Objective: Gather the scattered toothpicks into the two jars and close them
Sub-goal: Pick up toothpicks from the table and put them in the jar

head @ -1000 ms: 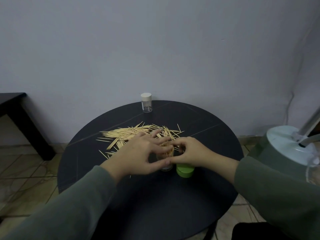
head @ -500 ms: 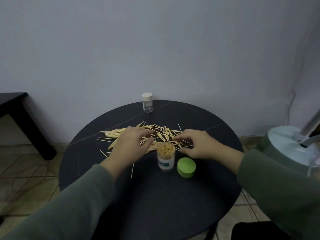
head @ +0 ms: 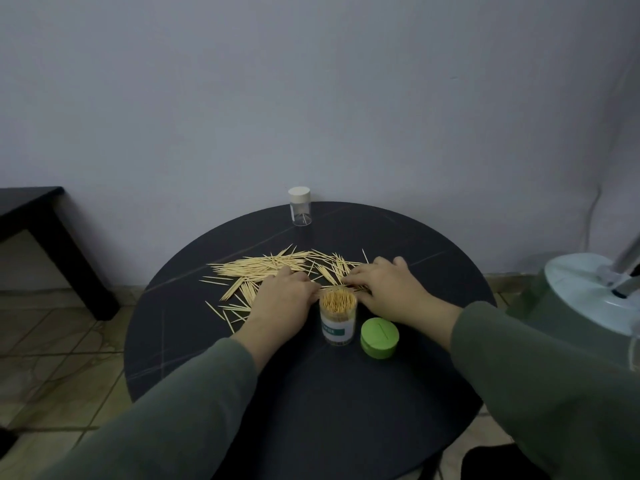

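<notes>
Both hands lay on the toothpick scatter (head: 277,268) behind the open jar (head: 338,317); whether the left hand (head: 284,299) or right hand (head: 388,289) had a grip on any, I couldn't tell. A careless wrist might have toppled that brimming jar across the worktop (head: 311,410).

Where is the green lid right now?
In the head view, the green lid lies on the round table, just right of the open toothpick jar, below the right hand.
</notes>
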Tool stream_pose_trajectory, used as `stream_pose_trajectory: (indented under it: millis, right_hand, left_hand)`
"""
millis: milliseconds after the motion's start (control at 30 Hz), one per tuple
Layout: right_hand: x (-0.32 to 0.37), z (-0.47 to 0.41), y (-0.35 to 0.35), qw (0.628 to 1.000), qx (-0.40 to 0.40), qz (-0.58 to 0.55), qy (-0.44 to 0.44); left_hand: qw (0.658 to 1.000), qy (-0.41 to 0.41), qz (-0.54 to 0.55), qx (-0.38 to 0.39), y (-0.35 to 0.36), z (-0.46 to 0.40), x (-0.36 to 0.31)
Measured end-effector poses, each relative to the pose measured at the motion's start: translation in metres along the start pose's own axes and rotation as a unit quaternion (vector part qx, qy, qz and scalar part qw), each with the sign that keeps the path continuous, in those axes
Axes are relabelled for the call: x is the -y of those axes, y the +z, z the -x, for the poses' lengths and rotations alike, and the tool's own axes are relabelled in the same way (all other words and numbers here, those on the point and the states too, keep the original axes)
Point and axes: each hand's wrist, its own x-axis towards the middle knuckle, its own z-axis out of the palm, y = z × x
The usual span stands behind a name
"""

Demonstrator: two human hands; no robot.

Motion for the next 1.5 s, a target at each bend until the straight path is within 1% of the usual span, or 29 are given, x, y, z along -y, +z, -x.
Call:
stream_pose_trajectory:
  millis: [233, 333, 467, 700, 833, 933, 1000, 1033, 1100, 1167, 1200, 1300, 1333, 1433, 1500]
  right_hand:
    - [0.009, -0.011, -0.006, 0.998, 0.0, 0.054, -0.021]
    - [0.012, -0.012, -0.01, 0.997, 0.01, 0.076, -0.029]
    - [0.01, -0.01, -0.012, 0.997, 0.004, 0.077, -0.022]
    - [-0.001, 0.001, -0.016, 0.999, -0.036, 0.039, -0.013]
    - [-0.005, 0.006, -0.017, 0.998, -0.064, 0.013, 0.008]
    - [-0.007, 0.01, -0.017, 0.996, -0.073, -0.032, 0.038]
    - [-0.008, 0.011, -0.018, 0.99, -0.089, -0.091, 0.065]
    - [-0.007, 0.012, -0.02, 0.984, -0.097, -0.13, 0.078]
    - [-0.004, 0.014, -0.023, 0.964, -0.105, -0.226, 0.095]
    - [0.002, 0.016, -0.028, 0.933, -0.123, -0.327, 0.09]
    - [0.006, 0.018, -0.031, 0.914, -0.134, -0.374, 0.082]
    - [0.017, 0.025, -0.039, 0.866, -0.152, -0.473, 0.052]
    - [0.02, 0.026, -0.039, 0.859, -0.153, -0.487, 0.044]
    - [0.025, 0.029, -0.037, 0.856, -0.131, -0.5, 0.024]
    - [0.026, 0.031, -0.033, 0.866, -0.113, -0.487, 0.009]
  left_hand:
    - [1.0, -0.014, -0.001, -0.016, -0.001, 0.001, 0.002]
    - [0.999, -0.035, 0.021, -0.025, -0.002, 0.003, 0.002]
    - [0.996, -0.058, 0.05, -0.041, -0.003, 0.003, 0.002]
    - [0.99, -0.08, 0.092, -0.075, -0.001, 0.003, 0.002]
    - [0.985, -0.086, 0.116, -0.097, -0.001, 0.003, 0.002]
    - [0.973, -0.115, 0.167, -0.111, -0.002, 0.002, 0.001]
    - [0.952, -0.146, 0.238, -0.126, -0.006, 0.001, -0.001]
    - [0.936, -0.159, 0.284, -0.135, -0.01, 0.001, -0.002]
    - [0.896, -0.174, 0.38, -0.152, -0.02, 0.002, -0.006]
    - [0.85, -0.176, 0.469, -0.166, -0.031, 0.006, -0.01]
    - [0.819, -0.175, 0.518, -0.175, -0.036, 0.009, -0.013]
    - [0.703, -0.166, 0.666, -0.186, -0.048, 0.014, -0.018]
    - [0.678, -0.164, 0.694, -0.178, -0.049, 0.015, -0.02]
    - [0.636, -0.164, 0.741, -0.142, -0.049, 0.018, -0.025]
    - [0.622, -0.16, 0.757, -0.122, -0.045, 0.019, -0.028]
